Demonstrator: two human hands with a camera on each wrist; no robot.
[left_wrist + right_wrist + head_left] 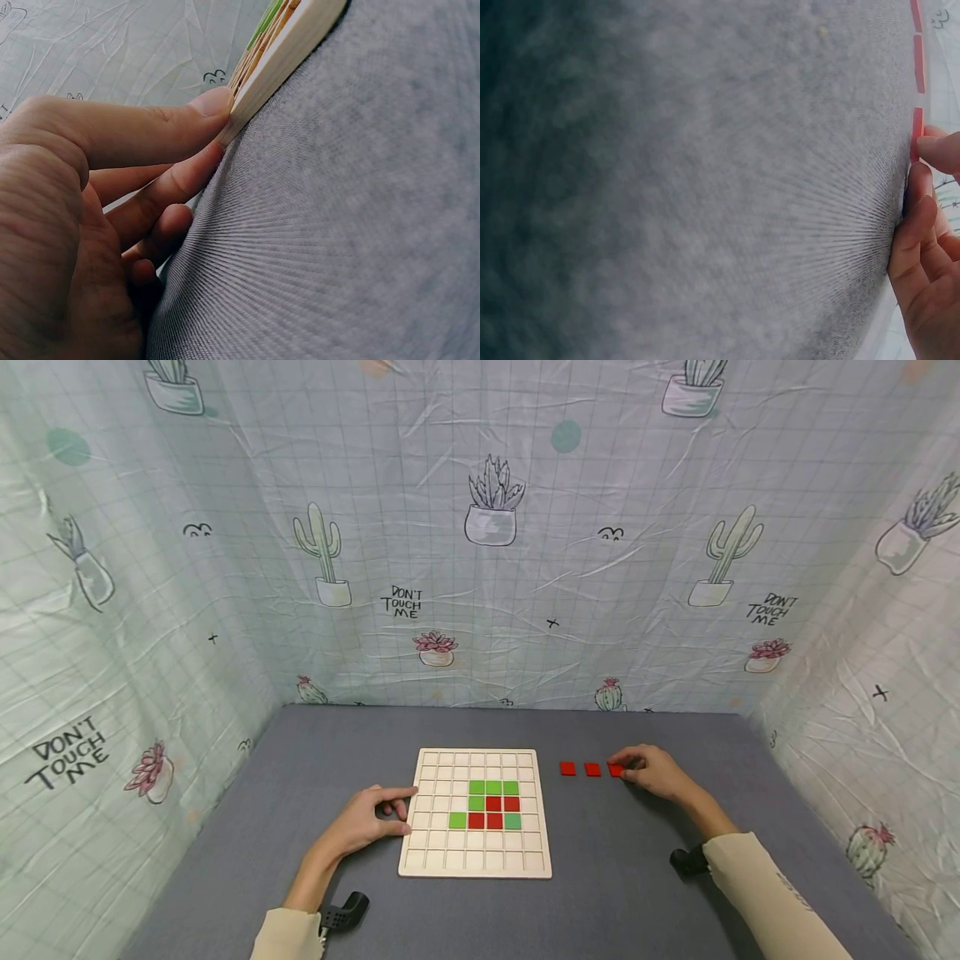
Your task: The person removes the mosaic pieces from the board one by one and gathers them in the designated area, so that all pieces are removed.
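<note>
My left hand (pixel 372 817) rests its thumb and forefinger, set apart, against the left edge of a pale wooden grid board (pixel 434 852); its other fingers bend inward. Close up in the left wrist view, the thumb lies at the board's pale edge (pixel 281 67). To the right of the board, several red square tiles lie in a row. My right hand (pixel 654 772) pinches the rightmost red tile (pixel 616 770) between thumb and fingers, partly covering it. That tile (pixel 916 135) stays low at the cloth in the right wrist view.
Green tiles (pixel 493 787) and red tiles (pixel 493 803) fill several cells of the board. The other loose tiles are a middle red tile (pixel 592 769) and a left one (pixel 567 768). Grey cloth (pixel 600 877) covers the table, with a cactus-print curtain (pixel 555 668) round it.
</note>
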